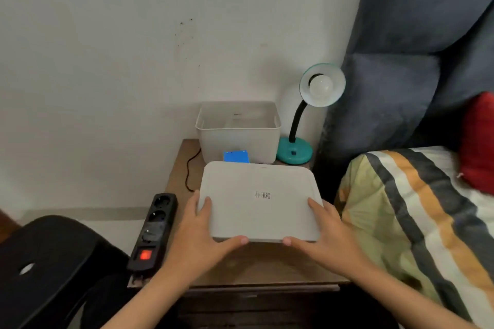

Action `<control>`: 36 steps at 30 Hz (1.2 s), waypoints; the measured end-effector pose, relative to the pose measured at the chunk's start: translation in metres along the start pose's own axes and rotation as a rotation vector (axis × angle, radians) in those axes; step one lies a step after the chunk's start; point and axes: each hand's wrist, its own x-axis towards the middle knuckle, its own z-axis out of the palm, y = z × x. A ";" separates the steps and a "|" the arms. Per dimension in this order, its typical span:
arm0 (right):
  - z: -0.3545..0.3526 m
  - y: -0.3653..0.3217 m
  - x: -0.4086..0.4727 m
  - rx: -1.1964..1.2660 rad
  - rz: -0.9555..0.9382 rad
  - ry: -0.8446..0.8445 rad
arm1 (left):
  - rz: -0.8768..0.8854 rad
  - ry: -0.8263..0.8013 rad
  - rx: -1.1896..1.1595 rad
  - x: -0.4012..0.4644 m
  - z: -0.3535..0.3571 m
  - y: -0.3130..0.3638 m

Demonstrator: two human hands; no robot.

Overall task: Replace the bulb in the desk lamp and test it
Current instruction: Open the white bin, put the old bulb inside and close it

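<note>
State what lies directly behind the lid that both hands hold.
A blue box shows just behind the lid, then the open bin. The lid covers the box's lower part.

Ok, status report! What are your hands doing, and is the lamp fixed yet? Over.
Both hands, left and right, grip the lid. Lamp untouched, bulb in, unlit. Open bin and blue box behind the lid.

Both hands — left (199, 235), right (330, 235) — hold white lid (260, 200)
</note>
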 end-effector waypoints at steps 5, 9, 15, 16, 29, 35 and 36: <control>0.028 0.027 -0.019 -0.011 0.073 -0.073 | -0.069 -0.068 0.008 -0.029 0.029 -0.012; 0.044 0.039 -0.024 -0.061 0.133 -0.106 | -0.131 -0.133 0.008 -0.033 0.050 -0.022; 0.056 0.050 -0.026 -0.184 0.125 -0.115 | -0.173 -0.205 0.089 -0.030 0.067 -0.030; 0.057 0.051 -0.024 -0.194 0.128 -0.122 | -0.170 -0.205 0.073 -0.028 0.068 -0.032; 0.058 -0.013 0.107 0.117 -0.039 0.128 | -0.106 0.148 -0.264 0.097 0.021 -0.012; 0.081 -0.011 0.159 0.060 0.064 -0.004 | -0.142 0.213 -0.251 0.183 0.001 -0.010; 0.084 -0.007 0.165 0.024 0.062 -0.013 | -0.141 0.233 -0.244 0.195 0.000 -0.009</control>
